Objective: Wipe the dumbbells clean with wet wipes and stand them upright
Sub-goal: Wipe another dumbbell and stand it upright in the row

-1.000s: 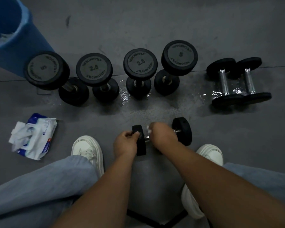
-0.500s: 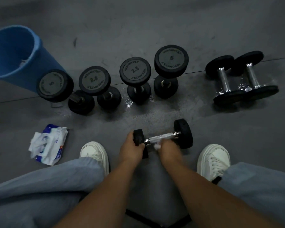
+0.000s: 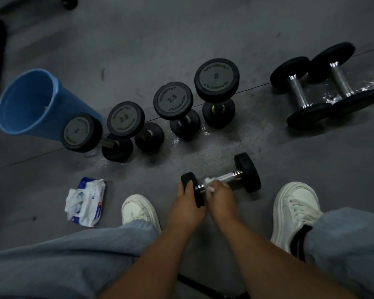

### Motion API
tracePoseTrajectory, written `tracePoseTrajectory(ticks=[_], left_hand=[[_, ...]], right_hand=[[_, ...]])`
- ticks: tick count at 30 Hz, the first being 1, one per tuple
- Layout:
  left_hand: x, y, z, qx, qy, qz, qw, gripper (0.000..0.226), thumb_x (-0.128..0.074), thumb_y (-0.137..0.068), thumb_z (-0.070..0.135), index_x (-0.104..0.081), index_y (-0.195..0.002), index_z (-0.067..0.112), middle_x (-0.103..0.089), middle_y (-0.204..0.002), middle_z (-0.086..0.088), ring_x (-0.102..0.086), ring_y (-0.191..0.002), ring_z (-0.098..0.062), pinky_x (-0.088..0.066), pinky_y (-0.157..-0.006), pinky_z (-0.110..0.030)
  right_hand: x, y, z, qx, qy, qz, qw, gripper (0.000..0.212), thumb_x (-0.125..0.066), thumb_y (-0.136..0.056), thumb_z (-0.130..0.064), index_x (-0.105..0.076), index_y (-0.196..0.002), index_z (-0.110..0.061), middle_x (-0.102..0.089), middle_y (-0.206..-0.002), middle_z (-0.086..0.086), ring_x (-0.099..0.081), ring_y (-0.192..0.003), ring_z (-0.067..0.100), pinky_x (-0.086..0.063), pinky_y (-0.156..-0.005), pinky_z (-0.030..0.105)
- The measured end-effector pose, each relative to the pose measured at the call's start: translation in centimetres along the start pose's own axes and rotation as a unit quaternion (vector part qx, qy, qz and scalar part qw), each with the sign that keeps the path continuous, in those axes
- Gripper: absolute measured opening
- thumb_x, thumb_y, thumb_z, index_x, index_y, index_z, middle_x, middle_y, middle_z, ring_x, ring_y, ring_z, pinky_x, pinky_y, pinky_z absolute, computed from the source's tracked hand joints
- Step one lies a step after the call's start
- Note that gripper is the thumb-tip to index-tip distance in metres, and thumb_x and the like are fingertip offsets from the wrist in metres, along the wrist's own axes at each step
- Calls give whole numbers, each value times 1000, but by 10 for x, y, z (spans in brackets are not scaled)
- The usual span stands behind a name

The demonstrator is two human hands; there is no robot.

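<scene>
Left hand (image 3: pixel 185 206): yours; fingers curled over the near-left head of the dumbbell (image 3: pixel 239 173), steadying it.
Right hand (image 3: pixel 221 197): yours; fingertips pinch a wipe (image 3: pixel 208 184) against the bar, just beside that head.
Dumbbell, place: on the floor (image 3: pixel 311 169) between your shoes, right in front of you. The far head looks to rest on the floor; you cannot tell whether the held head is lifted.
Dumbbell, axis: lying down, not upright. The long axis runs from near-left to far-right, with the right head a little farther off.
Dumbbell, handling: the smallest one in view, so probably light enough for one hand. It is rigid. The rubber heads should grip well, but the chrome bar is likely slick once wet, and the round heads will roll if you let go.
Dumbbell, hold: take the bar at its middle to upend it, and set it down on the flat face of one head.
Pack (image 3: pixel 85 201): wipes, open, on the floor to your left, well apart from the hands.
Row (image 3: pixel 173 100): four dumbbells standing on end beyond the hands, marked 5, 2.5, 2.5, 5; there is a wet sheen on the floor at their feet.
Pair (image 3: pixel 298 91): two dumbbells lying side by side at far right, bars pointing away from you, with wet floor beside them.
Bucket (image 3: pixel 28 102): blue, far left, just behind the row's left end.
</scene>
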State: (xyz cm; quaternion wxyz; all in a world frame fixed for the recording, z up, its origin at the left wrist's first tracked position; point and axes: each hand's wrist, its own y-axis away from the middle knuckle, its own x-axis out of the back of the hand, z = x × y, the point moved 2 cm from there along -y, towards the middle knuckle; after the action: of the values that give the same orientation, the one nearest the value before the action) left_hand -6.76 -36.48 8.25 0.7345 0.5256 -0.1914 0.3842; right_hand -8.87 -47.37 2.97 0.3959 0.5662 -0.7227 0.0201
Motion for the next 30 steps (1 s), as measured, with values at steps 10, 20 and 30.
tracePoseTrajectory(ticks=[10, 20, 30], left_hand=[[14, 8, -1, -14, -82, -54, 995, 84, -59, -91, 22, -11, -158, 17, 1, -166, -6, -39, -140, -27, -36, -109, -28], [11, 29, -1, -6, -74, -78, 994, 87, -59, -89, 21, -7, -159, 20, 8, -166, -2, -32, -145, -25, -33, -111, -26], [8, 41, -3, -10, -70, -67, 995, 87, -59, -89, 21, -8, -159, 22, 3, -167, 1, -34, -144, -23, -32, -109, -24]], right_hand=[[23, -8, -6, -77, -35, -24, 996, 9, -51, -95, -26, -51, -87, -21, -61, -81, 3, -64, -83, 28, -47, -66, 29], [28, -7, 11, -111, -35, -13, 993, 18, -52, -95, -23, -61, -107, -14, -68, -103, 14, -65, -94, 29, -46, -72, 27], [35, -4, 9, -132, -17, -29, 991, 25, -42, -100, -27, -59, -115, -16, -65, -109, 14, -61, -101, 31, -44, -82, 29]])
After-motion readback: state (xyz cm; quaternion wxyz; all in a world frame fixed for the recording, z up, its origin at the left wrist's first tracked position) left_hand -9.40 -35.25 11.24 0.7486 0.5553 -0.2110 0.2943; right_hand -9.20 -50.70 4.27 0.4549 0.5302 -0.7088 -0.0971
